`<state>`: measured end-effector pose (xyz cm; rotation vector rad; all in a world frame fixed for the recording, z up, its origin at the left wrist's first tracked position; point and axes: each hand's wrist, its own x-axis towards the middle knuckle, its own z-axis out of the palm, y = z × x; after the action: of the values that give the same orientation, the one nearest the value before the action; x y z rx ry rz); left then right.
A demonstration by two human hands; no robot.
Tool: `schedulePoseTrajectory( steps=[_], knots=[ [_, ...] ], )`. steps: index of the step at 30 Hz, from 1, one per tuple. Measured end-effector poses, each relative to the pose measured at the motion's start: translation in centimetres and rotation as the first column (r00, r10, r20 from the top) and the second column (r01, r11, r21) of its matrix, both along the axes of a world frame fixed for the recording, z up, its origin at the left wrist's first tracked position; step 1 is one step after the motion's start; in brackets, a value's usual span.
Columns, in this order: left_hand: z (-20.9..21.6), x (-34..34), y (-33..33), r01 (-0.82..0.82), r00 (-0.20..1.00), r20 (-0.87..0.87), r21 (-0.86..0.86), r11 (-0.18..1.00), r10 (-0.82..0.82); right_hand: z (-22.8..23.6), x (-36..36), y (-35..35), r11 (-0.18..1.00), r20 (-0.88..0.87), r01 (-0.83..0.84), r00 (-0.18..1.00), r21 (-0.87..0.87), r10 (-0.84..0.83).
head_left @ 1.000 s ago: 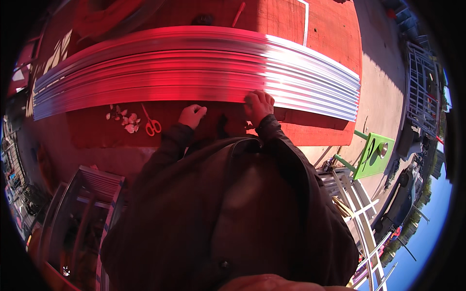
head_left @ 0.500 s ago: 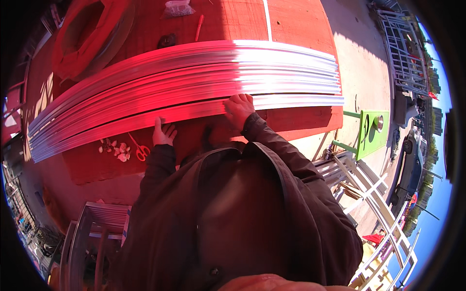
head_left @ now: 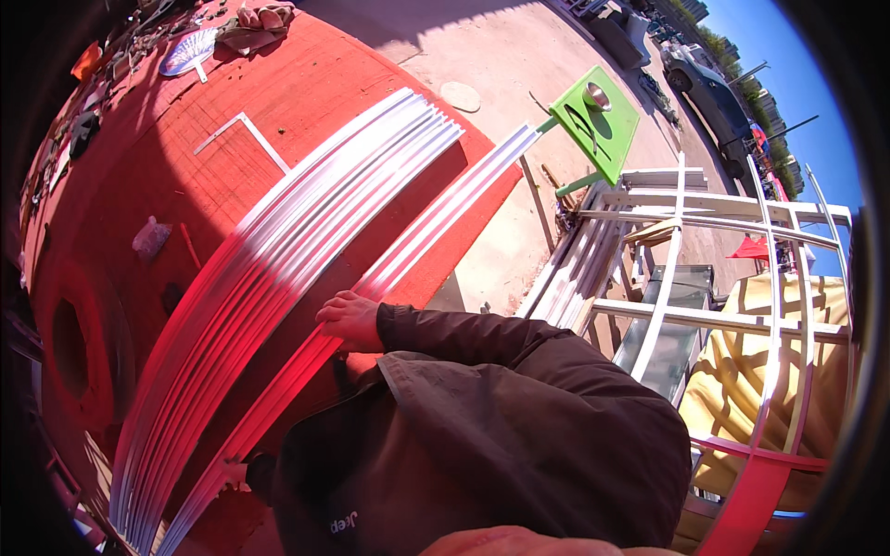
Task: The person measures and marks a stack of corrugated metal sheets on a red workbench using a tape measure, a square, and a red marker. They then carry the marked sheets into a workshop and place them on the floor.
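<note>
A long silvery metal profile strip (head_left: 408, 250) lies along the near edge of the red table, apart from the stack of similar metal strips (head_left: 320, 199). My right hand (head_left: 352, 322) is closed over the middle of this single strip, its fingers curled across the top. Farther down the same strip, my left hand (head_left: 235, 473) grips its near edge; the sleeve hides part of that hand. Red table surface shows in the gap between the strip and the stack.
The red table (head_left: 306, 102) carries a metal square (head_left: 269, 144), a hand fan (head_left: 192, 54) and a clear plastic bag (head_left: 151, 238). Beyond the strip's far end stands a green stand (head_left: 607, 139) with a metal bowl (head_left: 595, 94). White metal frames (head_left: 723, 315) stand at right.
One strip has come away from the stack toward me, with my right hand still on it. My left hand has closed on its edge. The view has turned to the right.
</note>
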<state>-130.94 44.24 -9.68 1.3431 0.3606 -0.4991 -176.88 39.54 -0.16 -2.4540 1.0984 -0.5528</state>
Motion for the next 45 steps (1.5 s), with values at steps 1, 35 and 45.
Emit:
schedulePoseTrajectory(
  steps=[1, 35, 45],
  knots=[
    [0.4, -1.6, -0.3, 0.019, 1.000, -0.012, 0.008, 1.000, -0.019, -0.3, -1.7, 0.1, 0.999, 0.002, 0.021, 1.000, -0.026, -0.021],
    [27.0, -93.4, -25.9, 0.700, 0.424, 0.884, -0.458, -0.548, -0.197, -0.5, -85.7, -4.5, 0.562, 0.101, 0.821, 0.553, 0.104, -0.827],
    [30.6, -112.8, -41.7, 0.769, 0.143, 0.968, -0.239, -0.593, -0.204, -18.9, -99.6, 12.9, -0.305, -0.522, 0.736, 0.076, 0.605, -0.850]
  ],
)
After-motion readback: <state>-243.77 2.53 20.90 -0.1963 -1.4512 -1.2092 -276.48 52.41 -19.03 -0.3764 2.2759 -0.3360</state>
